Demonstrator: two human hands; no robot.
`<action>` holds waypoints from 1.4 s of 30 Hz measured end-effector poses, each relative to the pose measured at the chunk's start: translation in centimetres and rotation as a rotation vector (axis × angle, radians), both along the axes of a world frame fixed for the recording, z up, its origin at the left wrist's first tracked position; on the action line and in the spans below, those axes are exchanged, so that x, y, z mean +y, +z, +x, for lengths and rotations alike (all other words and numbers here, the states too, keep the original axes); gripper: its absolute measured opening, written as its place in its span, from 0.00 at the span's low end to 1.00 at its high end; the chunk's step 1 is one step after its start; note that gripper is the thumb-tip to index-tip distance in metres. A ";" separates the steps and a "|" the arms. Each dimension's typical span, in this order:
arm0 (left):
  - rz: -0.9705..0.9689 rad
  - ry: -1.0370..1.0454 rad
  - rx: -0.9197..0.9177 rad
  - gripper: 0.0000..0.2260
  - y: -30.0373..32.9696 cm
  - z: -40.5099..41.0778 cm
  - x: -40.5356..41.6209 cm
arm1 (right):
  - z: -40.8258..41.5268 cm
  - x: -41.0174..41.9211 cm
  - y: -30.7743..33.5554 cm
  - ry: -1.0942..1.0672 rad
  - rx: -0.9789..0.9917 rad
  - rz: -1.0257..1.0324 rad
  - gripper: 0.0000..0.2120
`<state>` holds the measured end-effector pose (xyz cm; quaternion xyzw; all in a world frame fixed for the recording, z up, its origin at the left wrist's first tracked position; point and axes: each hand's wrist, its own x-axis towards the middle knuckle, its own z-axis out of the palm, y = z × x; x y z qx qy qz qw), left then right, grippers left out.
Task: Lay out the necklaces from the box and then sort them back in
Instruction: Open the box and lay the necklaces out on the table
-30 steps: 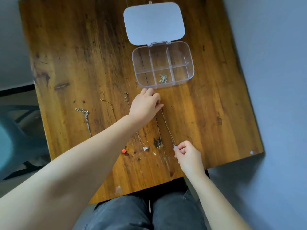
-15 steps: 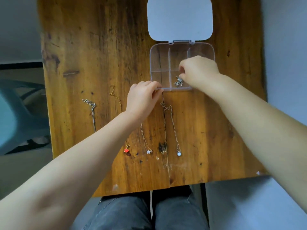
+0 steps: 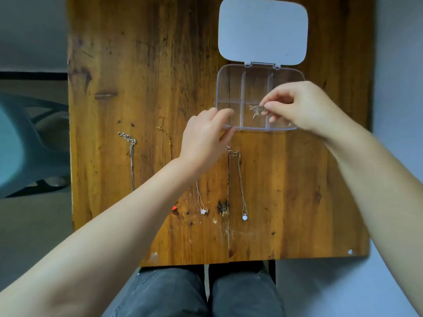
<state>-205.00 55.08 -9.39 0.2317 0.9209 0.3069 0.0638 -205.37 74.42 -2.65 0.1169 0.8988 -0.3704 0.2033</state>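
A clear divided plastic box (image 3: 231, 88) lies open on the wooden table (image 3: 148, 53), its white lid (image 3: 262, 30) flipped back. My right hand (image 3: 299, 106) pinches a bunched gold necklace (image 3: 256, 109) just above the box's front middle compartment. My left hand (image 3: 206, 138) rests its fingertips on the box's front left corner. Several necklaces lie in a row in front of the box: a silver chain (image 3: 132, 156), a gold chain (image 3: 165, 133), one with a flower pendant (image 3: 203, 210), and one with a white round pendant (image 3: 244, 217). My left forearm hides parts of them.
A red pendant (image 3: 175, 208) peeks out beside my left forearm. My knees in dark trousers (image 3: 206, 291) sit under the table's near edge. A blue-grey chair (image 3: 25, 143) stands left of the table. Grey floor lies to the right.
My right hand left the white-pendant necklace on the table, reached into the box and pinched up the bunched necklace. My left hand moved from the chain to the box's front corner.
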 end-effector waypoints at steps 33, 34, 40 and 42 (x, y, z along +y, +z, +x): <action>0.313 0.011 -1.296 0.13 0.2 4.9 7.2 | 23.1 8.7 -2.4 -1.260 0.243 -1.091 0.12; 0.378 0.029 -1.390 0.13 0.5 5.4 7.4 | 23.0 8.8 -2.6 -1.240 0.218 -1.055 0.15; 0.738 0.221 -1.553 0.13 1.8 9.5 10.2 | 20.8 3.2 -2.5 -0.722 -0.037 -0.535 0.08; 0.823 0.322 -1.579 0.12 2.0 10.7 11.0 | 20.3 1.3 -2.9 -0.707 -0.005 -0.473 0.07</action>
